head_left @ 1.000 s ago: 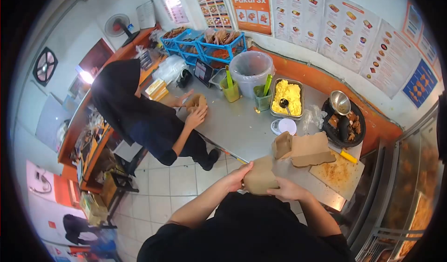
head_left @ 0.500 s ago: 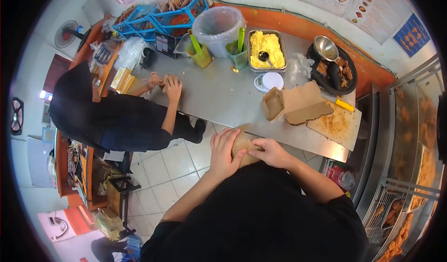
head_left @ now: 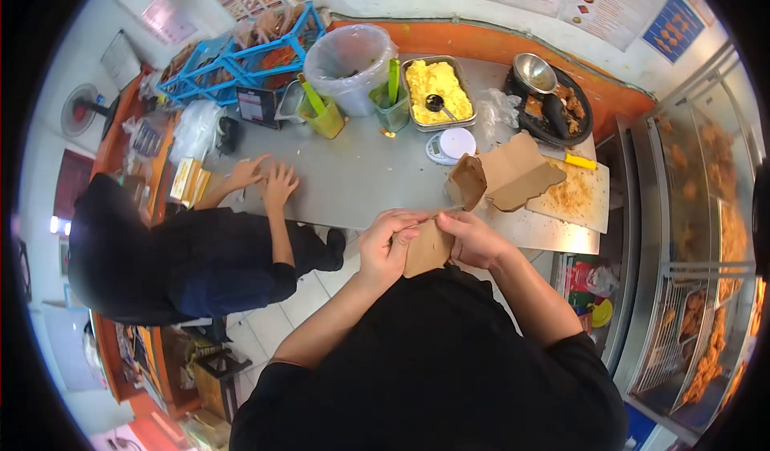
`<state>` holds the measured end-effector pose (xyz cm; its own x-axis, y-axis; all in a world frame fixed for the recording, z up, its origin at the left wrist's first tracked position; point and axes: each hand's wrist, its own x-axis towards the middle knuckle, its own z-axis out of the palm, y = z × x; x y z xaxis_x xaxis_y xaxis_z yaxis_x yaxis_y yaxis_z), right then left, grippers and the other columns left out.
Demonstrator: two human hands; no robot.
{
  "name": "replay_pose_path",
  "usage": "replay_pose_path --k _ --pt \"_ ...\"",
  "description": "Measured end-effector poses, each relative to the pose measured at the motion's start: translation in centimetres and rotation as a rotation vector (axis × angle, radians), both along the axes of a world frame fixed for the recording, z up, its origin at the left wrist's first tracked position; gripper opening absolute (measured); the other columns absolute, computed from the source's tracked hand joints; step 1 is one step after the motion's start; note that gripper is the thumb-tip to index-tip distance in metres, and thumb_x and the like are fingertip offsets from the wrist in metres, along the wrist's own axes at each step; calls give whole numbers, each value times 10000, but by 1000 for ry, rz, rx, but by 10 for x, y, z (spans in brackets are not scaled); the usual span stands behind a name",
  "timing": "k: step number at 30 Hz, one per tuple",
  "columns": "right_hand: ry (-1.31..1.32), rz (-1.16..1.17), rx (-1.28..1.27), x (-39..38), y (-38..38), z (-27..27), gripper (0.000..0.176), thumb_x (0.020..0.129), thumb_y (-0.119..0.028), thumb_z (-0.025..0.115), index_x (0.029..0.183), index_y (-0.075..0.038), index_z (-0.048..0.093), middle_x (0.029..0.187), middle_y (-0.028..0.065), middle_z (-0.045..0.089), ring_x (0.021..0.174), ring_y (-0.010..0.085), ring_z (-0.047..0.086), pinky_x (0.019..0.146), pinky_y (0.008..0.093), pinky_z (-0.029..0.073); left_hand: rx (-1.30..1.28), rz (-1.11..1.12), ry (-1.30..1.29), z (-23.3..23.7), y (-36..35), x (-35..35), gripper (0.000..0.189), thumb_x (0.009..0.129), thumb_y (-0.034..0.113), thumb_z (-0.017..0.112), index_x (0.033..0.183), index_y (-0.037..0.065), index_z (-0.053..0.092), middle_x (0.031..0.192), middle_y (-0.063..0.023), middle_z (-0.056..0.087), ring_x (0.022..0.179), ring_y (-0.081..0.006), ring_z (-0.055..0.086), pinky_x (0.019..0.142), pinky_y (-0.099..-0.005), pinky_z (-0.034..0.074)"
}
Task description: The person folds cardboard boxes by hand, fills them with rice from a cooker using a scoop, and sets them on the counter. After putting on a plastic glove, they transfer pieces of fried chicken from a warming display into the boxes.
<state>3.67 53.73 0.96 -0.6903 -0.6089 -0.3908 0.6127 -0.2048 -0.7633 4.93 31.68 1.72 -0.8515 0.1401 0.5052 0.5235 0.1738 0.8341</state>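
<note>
Close to my body, at the table's front edge, I hold a brown cardboard box [head_left: 429, 250], partly folded. My left hand [head_left: 387, 246] is closed around its left side, with the thumb on the near panel. My right hand [head_left: 472, 240] grips its right side, the thumb at the upper edge. Just beyond my hands, another brown cardboard box [head_left: 513, 174] stands on the table with its lid folded open. Beside that box lies a cutting board [head_left: 579, 198] covered with crumbs, and a knife with a yellow handle [head_left: 581, 161].
On the steel table [head_left: 353, 178] stand a white scale [head_left: 451, 145], a tray of yellow food [head_left: 439, 90] with a black scoop, green containers [head_left: 325, 118], a lined bucket [head_left: 349, 62] and a black bowl [head_left: 573, 114]. A co-worker [head_left: 200, 250] stands left. A display cabinet [head_left: 698, 291] is at right.
My hands have turned the cardboard box, so a broad flat panel now faces me. The co-worker's hands have moved apart and down onto the table. My view has shifted slightly.
</note>
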Motion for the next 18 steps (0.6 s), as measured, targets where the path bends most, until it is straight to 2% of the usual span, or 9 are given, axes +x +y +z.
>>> replay_pose_path --k 2,3,6,7,8,9,12,14,18 --pt "-353 -149 -324 12 6 0 757 1037 -638 476 1448 -4 518 1364 112 630 1246 248 614 1061 430 484 44 -280 -190 10 -4 -11 195 1017 198 658 943 18 639 1175 -155 751 1170 -303 671 1075 -423 447" --pt "-265 -95 -606 15 7 8 774 1044 -658 417 1478 -20 475 1438 127 578 1327 259 552 1122 462 425 47 -297 -186 18 -6 -17 195 1017 198 658 943 18 639 1175 -155 751 1170 -303 671 1075 -423 447" --pt "-150 -401 -353 25 -7 30 681 1050 -579 463 1473 -45 481 1435 127 586 1312 258 568 1111 443 439 -93 -463 -142 27 -3 -26 247 1053 231 607 904 36 593 1295 -165 681 1344 -285 525 1139 -426 354" --pt "-132 -421 -376 28 -9 28 574 1036 -456 516 1454 -62 491 1383 110 607 1272 249 584 1113 430 427 17 -422 -304 22 -2 -30 246 1064 221 588 896 42 578 1367 -163 607 1384 -272 457 1142 -420 338" --pt "-129 -429 -376 31 -9 30 574 1036 -456 516 1454 -62 491 1383 110 607 1272 249 584 1113 430 427 123 -378 -459 18 0 -35 247 1075 211 569 888 49 563 1439 -160 533 1424 -259 389 1146 -414 322" --pt "-84 -402 -302 36 -10 33 550 1015 -407 557 1438 -61 498 1344 93 615 1246 238 589 1122 420 410 104 -396 -386 16 4 -39 216 1085 211 546 927 64 551 1492 -169 411 1400 -254 404 1147 -394 318" --pt "-21 -267 -190 46 -5 36 544 952 -301 669 1402 -46 500 1270 64 607 1225 215 570 1132 407 378 383 -355 -493 14 17 -31 148 1071 188 565 996 65 530 1461 -195 443 1392 -267 426 1146 -405 338" --pt "228 -91 -402 47 -4 48 606 936 -335 702 1420 -41 484 1303 75 585 1263 218 545 1121 414 397 314 -321 -425 14 20 -25 146 1060 186 583 1019 61 518 1463 -207 436 1386 -288 439 1142 -417 349" --pt "-84 -196 -710 39 7 63 700 985 -467 646 1495 -38 434 1434 98 543 1366 249 495 1165 481 387 116 -247 -166 15 21 -13 212 1030 205 636 1036 44 498 1476 -232 414 1375 -362 466 1130 -462 375"
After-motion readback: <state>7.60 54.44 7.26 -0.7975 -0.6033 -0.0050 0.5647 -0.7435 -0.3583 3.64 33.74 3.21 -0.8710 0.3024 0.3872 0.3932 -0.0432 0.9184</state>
